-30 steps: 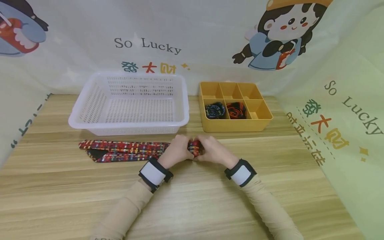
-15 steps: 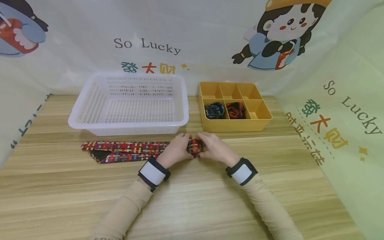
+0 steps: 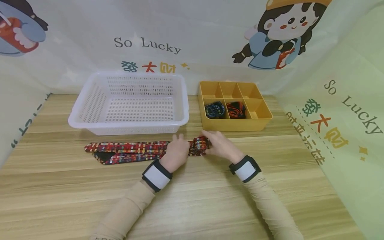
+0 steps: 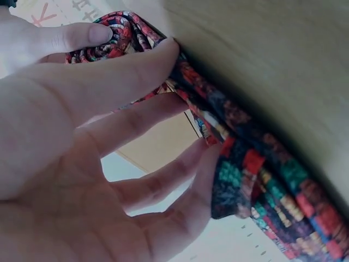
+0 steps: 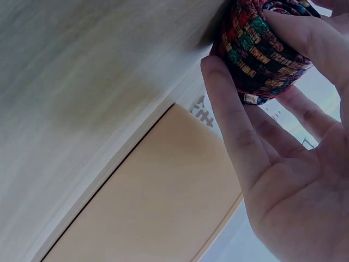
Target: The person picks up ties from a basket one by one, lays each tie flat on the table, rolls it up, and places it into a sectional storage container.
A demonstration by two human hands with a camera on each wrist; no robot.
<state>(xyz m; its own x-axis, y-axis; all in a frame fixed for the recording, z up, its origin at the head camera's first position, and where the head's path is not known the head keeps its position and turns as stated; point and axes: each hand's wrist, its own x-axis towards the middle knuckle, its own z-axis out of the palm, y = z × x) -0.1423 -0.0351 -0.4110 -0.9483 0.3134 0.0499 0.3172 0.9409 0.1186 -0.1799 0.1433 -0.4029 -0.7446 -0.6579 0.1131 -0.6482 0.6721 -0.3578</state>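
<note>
A red plaid necktie [image 3: 132, 147] lies folded along the table, its right end wound into a roll [image 3: 200, 145]. My left hand [image 3: 176, 151] grips the flat part just left of the roll, thumb on the near edge and fingers along the far edge. In the left wrist view, that thumb and the fingers meet the necktie [image 4: 240, 164]. My right hand [image 3: 220, 145] holds the roll from the right. Its thumb and fingers spread around the coil [image 5: 262, 60] in the right wrist view. Part of the necktie is hidden under my left hand.
A white slotted basket [image 3: 129, 125] stands behind the necktie. Right of it is a yellow divided box [image 3: 237, 125], with a dark blue rolled necktie [image 3: 214, 110] and a black-and-orange rolled necktie [image 3: 236, 110] in its front compartments. A printed cloth [image 3: 204, 40] hangs behind.
The roll has moved slightly right, and the necktie's loose left end has slid right too. My left hand has shifted back off the roll onto the flat part, leaving the coil more exposed.
</note>
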